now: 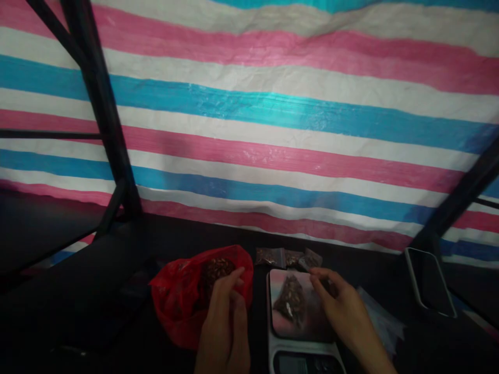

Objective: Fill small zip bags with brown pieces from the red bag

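Near the front of the black worktop [195, 234], the left hand [226, 322], loosely open and seemingly empty, hangs over the red plastic bag [179, 330] of loose brown pieces [214, 274], apparently unportioned; a filled zip bag [290, 304] lies on the digital scale [304, 347]; the right hand [343, 301] curls beside it, its grip unclear; clear bags [380, 317] seem unused; toward the far edge, three sachets [268, 255] look done.

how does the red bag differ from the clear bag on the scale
The red bag is much larger than the clear bag.
The red bag sits on the black table, while the clear bag lies on the scale.
The red bag's mouth is wide open, whereas the clear bag narrows at the top.
Both hold dark brown pieces.
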### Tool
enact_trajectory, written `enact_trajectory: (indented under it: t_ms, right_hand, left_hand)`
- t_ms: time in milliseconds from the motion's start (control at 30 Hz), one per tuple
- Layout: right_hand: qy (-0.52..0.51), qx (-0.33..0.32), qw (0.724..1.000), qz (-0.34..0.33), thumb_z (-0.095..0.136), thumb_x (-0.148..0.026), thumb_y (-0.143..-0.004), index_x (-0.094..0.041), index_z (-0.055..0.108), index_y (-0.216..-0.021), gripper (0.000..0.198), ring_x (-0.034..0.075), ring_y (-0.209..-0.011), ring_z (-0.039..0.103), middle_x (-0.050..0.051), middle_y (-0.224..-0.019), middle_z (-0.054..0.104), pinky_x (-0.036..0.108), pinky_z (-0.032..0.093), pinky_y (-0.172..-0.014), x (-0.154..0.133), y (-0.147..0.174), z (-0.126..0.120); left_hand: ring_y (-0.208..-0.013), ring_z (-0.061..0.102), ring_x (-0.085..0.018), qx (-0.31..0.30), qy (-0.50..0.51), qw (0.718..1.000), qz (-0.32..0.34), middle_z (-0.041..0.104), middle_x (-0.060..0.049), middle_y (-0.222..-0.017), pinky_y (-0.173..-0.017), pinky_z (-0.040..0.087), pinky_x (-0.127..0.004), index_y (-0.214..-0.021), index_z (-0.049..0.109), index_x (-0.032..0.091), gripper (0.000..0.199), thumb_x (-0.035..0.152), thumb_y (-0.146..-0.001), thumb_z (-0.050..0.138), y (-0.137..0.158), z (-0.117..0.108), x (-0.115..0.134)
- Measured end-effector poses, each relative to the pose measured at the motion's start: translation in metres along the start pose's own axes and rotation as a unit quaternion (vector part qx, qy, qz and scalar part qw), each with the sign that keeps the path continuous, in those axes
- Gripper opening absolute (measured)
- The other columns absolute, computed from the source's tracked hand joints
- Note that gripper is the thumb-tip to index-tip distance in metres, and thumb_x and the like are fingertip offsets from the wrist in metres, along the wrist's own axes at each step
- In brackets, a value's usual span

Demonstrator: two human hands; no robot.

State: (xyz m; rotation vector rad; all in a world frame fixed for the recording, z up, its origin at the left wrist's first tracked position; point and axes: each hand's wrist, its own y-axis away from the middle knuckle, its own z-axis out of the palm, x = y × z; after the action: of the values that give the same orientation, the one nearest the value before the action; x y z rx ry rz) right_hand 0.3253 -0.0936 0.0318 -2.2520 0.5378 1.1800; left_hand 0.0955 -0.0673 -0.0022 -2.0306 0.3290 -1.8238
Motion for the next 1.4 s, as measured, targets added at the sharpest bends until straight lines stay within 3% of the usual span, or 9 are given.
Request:
enact_trajectory:
  t_ms: [67, 167, 367, 633, 867, 1400]
  right_hand:
    - [0.0, 0.031, 0.999, -0.008, 0.063, -0.058, -0.073, -0.023, 0.08, -0.09, 0.043, 0.034, -0.1, 0.075, 0.013, -0.101, 0.082, 0.047, 0.055, -0.097, 0.004, -0.004, -0.004]
    - [0.01, 0.055, 0.998, -0.002, 0.061, -0.059, -0.074, -0.023, 0.081, -0.09, 0.044, 0.033, -0.091, 0.074, 0.014, -0.095, 0.082, 0.045, 0.057, -0.088, 0.009, -0.009, -0.012]
    - [0.017, 0.042, 0.999, -0.01, 0.061, -0.058, -0.077, -0.022, 0.082, -0.09, 0.043, 0.03, -0.082, 0.072, 0.012, -0.089, 0.081, 0.041, 0.056, -0.076, 0.019, -0.011, -0.017]
    - [-0.005, 0.002, 1.0, -0.028, 0.061, -0.055, -0.081, -0.023, 0.082, -0.088, 0.039, 0.031, -0.09, 0.074, 0.012, -0.096, 0.082, 0.042, 0.055, -0.086, 0.01, -0.007, -0.015]
    - [0.013, -0.023, 0.998, -0.052, 0.062, -0.051, -0.086, -0.025, 0.083, -0.086, 0.033, 0.031, -0.093, 0.073, 0.009, -0.093, 0.08, 0.043, 0.054, -0.09, 0.011, -0.006, -0.012]
    - [0.018, -0.028, 0.998, -0.046, 0.064, -0.048, -0.085, -0.025, 0.086, -0.093, 0.033, 0.03, -0.092, 0.073, 0.009, -0.093, 0.078, 0.046, 0.055, -0.091, 0.016, -0.006, -0.007]
  left_hand:
    - [-0.122, 0.066, -0.023, 0.012, -0.006, 1.0, 0.0, 0.07, -0.008, -0.131, -0.11, 0.05, -0.041, -0.128, 0.067, 0.027, 0.033, 0.038, -0.108, 0.043, 0.002, 0.003, 0.004]
    - [-0.116, 0.068, -0.025, 0.015, -0.022, 1.0, -0.004, 0.073, -0.008, -0.125, -0.106, 0.052, -0.041, -0.121, 0.069, 0.027, 0.033, 0.042, -0.108, 0.043, 0.004, 0.005, 0.008]
    - [-0.112, 0.07, -0.026, 0.017, -0.039, 0.999, -0.01, 0.074, -0.009, -0.122, -0.104, 0.053, -0.042, -0.117, 0.071, 0.026, 0.038, 0.051, -0.107, 0.043, 0.011, 0.005, 0.006]
    - [-0.098, 0.069, -0.022, 0.005, -0.051, 0.998, 0.036, 0.072, -0.006, -0.113, -0.092, 0.055, -0.035, -0.112, 0.07, 0.026, 0.027, 0.038, -0.107, 0.047, 0.013, 0.005, 0.008]
    - [-0.1, 0.07, -0.021, 0.008, -0.041, 0.998, 0.053, 0.071, -0.006, -0.113, -0.086, 0.056, -0.03, -0.113, 0.067, 0.026, 0.02, 0.029, -0.105, 0.05, 0.011, 0.006, 0.007]
    - [-0.103, 0.07, -0.022, 0.019, -0.051, 0.997, 0.061, 0.071, -0.007, -0.11, -0.09, 0.058, -0.031, -0.112, 0.067, 0.025, 0.019, 0.028, -0.105, 0.05, 0.009, 0.007, 0.006]
